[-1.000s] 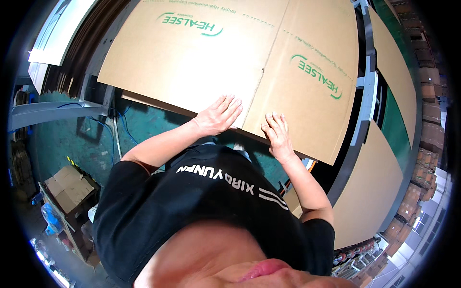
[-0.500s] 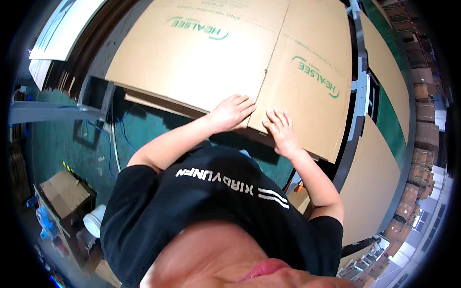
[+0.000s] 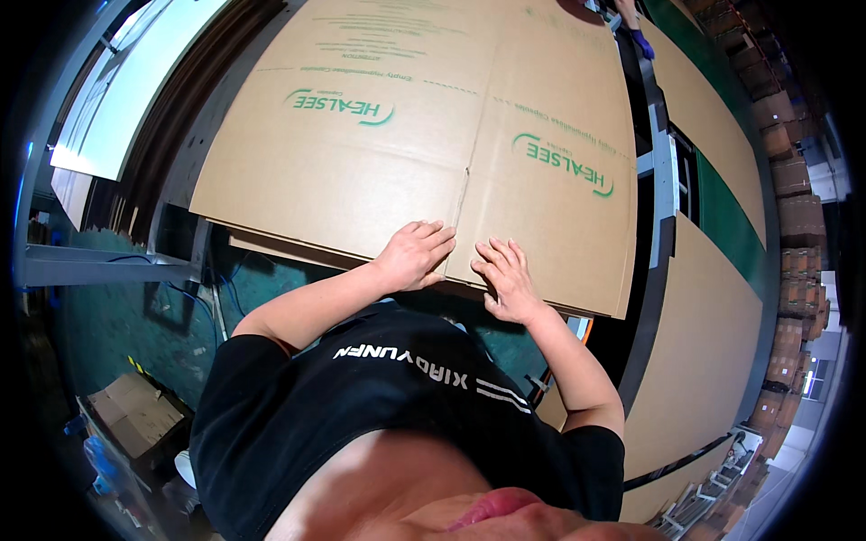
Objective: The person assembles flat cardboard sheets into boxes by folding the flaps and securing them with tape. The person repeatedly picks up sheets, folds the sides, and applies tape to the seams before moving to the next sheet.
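- Surroundings, right: a grey rail [image 3: 666, 176] runs along the sheet's right side; beyond it lie flat boards [image 3: 699, 334], a green strip [image 3: 729, 207] and, farther off, brown stacks [image 3: 801, 270].
- Surroundings, left: dark brown layers [image 3: 167, 135] stand beside a white panel [image 3: 135, 99]; a cable [image 3: 197, 304] hangs over the green floor [image 3: 171, 338].
- Top edge: another person's arm [image 3: 626, 13], cut off by the picture, reaches in near the rail.
- Cardboard sheet [image 3: 379, 171]: lies flat in front of the person, near edge running left to right. Its green print is upside down to the wearer; a slot and crease lead away from the near edge. The far end is cropped, so the long axis cannot be told.
- Left hand [image 3: 417, 256]: open, palm down on the sheet, left of the slot.
- Right hand [image 3: 507, 279]: open, fingers slightly spread on the sheet, right of the slot.
- Containers: a carton [image 3: 135, 413], lower left, contents unclear; a white bucket [image 3: 184, 469], partly behind the sleeve [image 3: 230, 388], interior hidden.
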`<control>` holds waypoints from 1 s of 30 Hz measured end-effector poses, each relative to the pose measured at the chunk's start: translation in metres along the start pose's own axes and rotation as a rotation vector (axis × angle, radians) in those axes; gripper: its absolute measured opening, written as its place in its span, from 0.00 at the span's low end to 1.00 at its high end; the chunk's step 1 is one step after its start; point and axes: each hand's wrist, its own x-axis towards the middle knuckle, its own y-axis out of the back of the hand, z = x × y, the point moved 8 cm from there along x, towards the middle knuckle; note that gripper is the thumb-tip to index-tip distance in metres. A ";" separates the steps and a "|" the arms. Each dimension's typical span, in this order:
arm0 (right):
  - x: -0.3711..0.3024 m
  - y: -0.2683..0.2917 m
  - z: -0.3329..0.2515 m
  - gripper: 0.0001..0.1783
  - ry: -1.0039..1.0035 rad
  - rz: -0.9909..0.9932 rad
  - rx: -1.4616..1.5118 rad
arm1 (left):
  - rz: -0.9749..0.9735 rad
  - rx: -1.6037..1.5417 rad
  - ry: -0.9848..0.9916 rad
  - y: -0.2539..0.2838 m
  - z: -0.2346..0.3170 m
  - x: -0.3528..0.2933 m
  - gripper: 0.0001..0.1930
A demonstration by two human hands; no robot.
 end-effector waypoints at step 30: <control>-0.119 0.120 0.428 0.16 -1.378 0.841 0.468 | -0.003 -0.197 -0.219 -0.026 0.002 0.028 0.23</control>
